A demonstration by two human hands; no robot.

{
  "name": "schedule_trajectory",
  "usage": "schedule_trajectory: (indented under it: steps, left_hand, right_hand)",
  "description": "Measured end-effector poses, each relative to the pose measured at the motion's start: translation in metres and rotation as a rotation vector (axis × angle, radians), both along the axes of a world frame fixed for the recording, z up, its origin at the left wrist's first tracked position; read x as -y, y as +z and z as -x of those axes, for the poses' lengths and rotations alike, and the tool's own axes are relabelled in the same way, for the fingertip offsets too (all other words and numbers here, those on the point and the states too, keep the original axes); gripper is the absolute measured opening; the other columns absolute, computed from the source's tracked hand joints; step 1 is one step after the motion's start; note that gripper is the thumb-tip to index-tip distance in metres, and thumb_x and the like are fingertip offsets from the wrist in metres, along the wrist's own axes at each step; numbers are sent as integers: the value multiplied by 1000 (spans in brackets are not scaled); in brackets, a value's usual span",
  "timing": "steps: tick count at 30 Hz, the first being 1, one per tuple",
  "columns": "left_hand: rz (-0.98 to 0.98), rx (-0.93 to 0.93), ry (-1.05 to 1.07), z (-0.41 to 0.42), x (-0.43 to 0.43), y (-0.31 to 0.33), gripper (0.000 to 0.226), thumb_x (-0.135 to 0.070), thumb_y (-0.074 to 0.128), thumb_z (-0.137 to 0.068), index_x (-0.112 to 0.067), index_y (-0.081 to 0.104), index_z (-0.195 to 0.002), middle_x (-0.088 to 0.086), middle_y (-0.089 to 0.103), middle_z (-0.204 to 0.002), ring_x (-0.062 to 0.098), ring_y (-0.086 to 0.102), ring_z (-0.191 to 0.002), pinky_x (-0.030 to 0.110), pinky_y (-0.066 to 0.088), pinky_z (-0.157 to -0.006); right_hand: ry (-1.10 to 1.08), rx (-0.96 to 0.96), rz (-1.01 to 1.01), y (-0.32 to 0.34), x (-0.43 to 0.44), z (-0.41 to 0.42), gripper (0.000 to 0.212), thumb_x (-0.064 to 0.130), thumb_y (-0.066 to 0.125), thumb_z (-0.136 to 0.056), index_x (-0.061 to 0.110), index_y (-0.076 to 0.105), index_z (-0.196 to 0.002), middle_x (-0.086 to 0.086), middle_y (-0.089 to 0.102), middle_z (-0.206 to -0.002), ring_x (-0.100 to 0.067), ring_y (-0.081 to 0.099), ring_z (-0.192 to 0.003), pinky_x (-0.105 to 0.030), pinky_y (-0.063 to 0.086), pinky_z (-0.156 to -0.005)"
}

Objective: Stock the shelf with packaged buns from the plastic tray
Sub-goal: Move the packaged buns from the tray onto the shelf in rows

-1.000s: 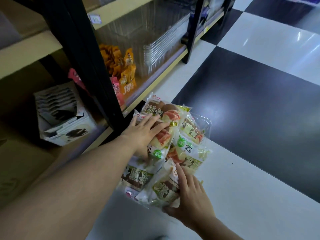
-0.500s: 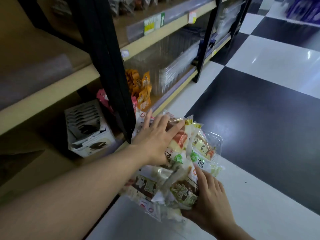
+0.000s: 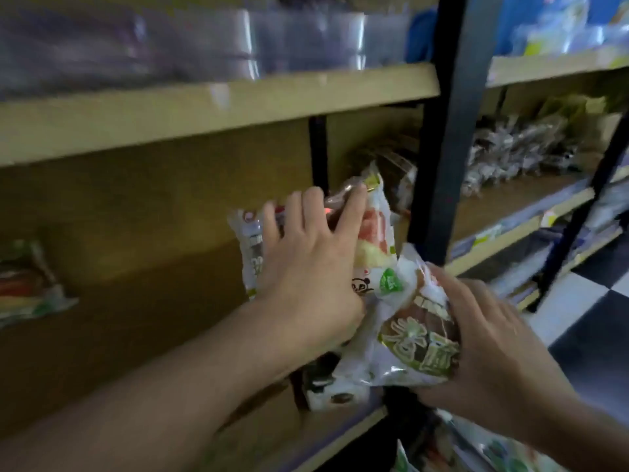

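From the head camera, the left hand (image 3: 306, 264) lies spread flat against a bun packet (image 3: 371, 233) with red and yellow print, its fingers (image 3: 350, 212) splayed over the wrapper and pressing it toward the open bay of the shelf (image 3: 218, 107); whether the thumb closes round the packet cannot be seen. The right hand (image 3: 490, 342) grips a second bun packet (image 3: 418, 332), white with green lettering, from its right side, fingers curled round the edge. The two packets touch and overlap in front of the black upright post (image 3: 446, 131). Below them a further packet (image 3: 330, 393) lies on the lower shelf board, partly hidden. Another colourful packet (image 3: 23, 284) sits at the far left of the same bay, well apart from the hands. The upper shelf carries blurred clear wrapping (image 3: 204, 39). To the right of the post, more wrapped goods (image 3: 517, 151) fill a neighbouring bay, and a checkered floor (image 3: 592, 321) shows at the lower right. More wrappers (image 3: 503, 451) show at the bottom edge, blurred.
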State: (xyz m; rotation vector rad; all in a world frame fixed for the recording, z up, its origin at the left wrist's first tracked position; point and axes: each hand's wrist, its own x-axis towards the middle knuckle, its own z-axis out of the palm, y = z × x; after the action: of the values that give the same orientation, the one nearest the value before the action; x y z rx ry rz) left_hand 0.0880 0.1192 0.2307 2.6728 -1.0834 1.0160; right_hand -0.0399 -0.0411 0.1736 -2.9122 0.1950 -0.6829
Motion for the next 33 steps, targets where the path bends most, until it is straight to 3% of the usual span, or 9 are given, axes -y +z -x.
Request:
schedule_trajectory:
  steps: [4,8,10,14,16,22,27,30,33]
  left_hand:
    - [7,-47,256,-33,-87,12,123,-65,65,-51,-33,-5,-148,10,17,-128,30,15,-116,48,5,-100]
    - [-52,-134,378,-72,-137,-12,126,-57,69,-55,-33,-20,-141,9,8,-129,32,10,-122,45,0,-101]
    - [-105,-149,423,-93,-153,-29,125,-57,71,-59,-32,-22,-139,9,8,-131,33,9,-123,45,1,-101]
    - [-209,-82,528,-128,-185,-49,131,-51,83,-49,-23,8,-152,21,33,-131,39,28,-120,48,16,-99]
    - [-236,-61,562,-149,-198,-52,129,-49,83,-51,-22,9,-152,23,36,-131,39,30,-120,49,17,-100]
    - [-178,-155,627,-194,-217,-68,127,-76,62,-64,-31,-29,-141,12,4,-144,37,3,-134,49,2,-110]
    - [-94,-327,494,-204,-230,-72,138,-84,66,-48,-46,-34,-135,-2,-16,-150,26,-18,-138,44,-16,-108]
    - [-52,-315,401,-194,-235,-69,121,-91,50,-55,-48,-23,-141,-9,-21,-151,19,-23,-138,38,-24,-104]
    - [25,-188,391,-176,-236,-78,83,-71,40,-84,-45,-8,-146,-5,-9,-154,20,-18,-140,45,-18,-108]
  right_hand:
    - [176,-115,245,50,-48,-72,120,80,57,-44,34,10,-145,4,44,-121,-22,45,-106,-38,37,-88]
    - [206,-12,377,62,-71,-135,119,79,63,-43,26,24,-142,-3,54,-108,-29,55,-95,-46,45,-82]
    - [231,-2,394,54,-77,-165,120,75,67,-43,29,18,-143,-3,52,-114,-30,53,-100,-48,43,-85]
    - [328,-75,398,33,-96,-222,117,74,63,-54,35,-5,-142,-2,40,-131,-30,40,-118,-48,27,-97]
    - [343,-57,418,26,-110,-248,117,70,65,-56,34,-6,-141,-2,38,-132,-30,37,-119,-48,25,-100]
    - [316,1,441,21,-159,-315,117,63,72,-60,38,-9,-140,-6,31,-141,-31,25,-130,-58,10,-106]
    - [305,-94,235,-8,-178,-333,124,58,73,-68,44,-30,-136,2,-8,-154,-28,-13,-142,-75,-1,-101]
    - [430,-46,126,-20,-170,-324,125,74,65,-59,51,-33,-133,13,-24,-153,-18,-29,-138,-72,-4,-104]
    - [501,31,61,-33,-155,-310,92,75,44,-73,58,-20,-137,15,-24,-155,-11,-29,-138,-63,-1,-110]
